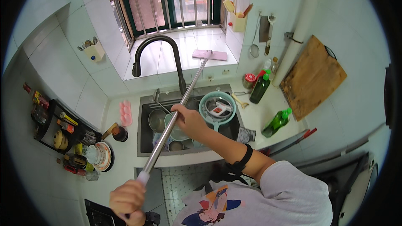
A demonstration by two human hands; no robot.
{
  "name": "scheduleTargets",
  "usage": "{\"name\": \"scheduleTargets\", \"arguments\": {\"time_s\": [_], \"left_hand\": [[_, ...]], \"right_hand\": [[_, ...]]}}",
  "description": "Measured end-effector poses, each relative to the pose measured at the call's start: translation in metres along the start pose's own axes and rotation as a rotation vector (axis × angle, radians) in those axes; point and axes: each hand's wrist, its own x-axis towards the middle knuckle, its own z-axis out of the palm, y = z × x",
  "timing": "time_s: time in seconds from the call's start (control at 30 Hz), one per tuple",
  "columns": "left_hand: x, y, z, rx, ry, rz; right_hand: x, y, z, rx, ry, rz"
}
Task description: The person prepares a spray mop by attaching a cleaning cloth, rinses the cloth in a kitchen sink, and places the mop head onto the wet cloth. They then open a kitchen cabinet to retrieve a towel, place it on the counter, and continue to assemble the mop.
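Observation:
A long mop with a metal pole (161, 138) and a flat pink head (209, 55) reaches from the lower left over the sink. The head lies on the white-tiled window ledge (176, 45). My left hand (128, 199) is closed round the pale grip at the pole's near end. Over the sink (143, 154), my right hand (188, 121) is closed round the middle of the pole. Under the pole stands a black gooseneck faucet (177, 59). The sink holds a green colander (234, 100), a metal pot (157, 121) and several bowls, partly hidden.
Barred window behind the ledge. Green bottles (260, 88) (276, 124), a red-lidded jar (249, 81) and a wooden cutting board (314, 78) are at right. A pink egg tray (125, 114), stacked plates (105, 157) and a black rack (51, 122) with bottles stand at left.

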Motion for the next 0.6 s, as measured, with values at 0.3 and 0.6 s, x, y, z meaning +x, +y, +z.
{"name": "scheduleTargets", "arguments": {"time_s": [0.3,0.6], "left_hand": [[-0.036,0.083,-0.033,-0.221,0.206,0.151],[0.007,0.072,-0.001,-0.014,0.004,-0.043]], "right_hand": [[-0.050,-0.067,0.006,0.847,-0.443,0.204],[-0.002,-0.042,-0.015,1.586,-0.174,0.297]]}}
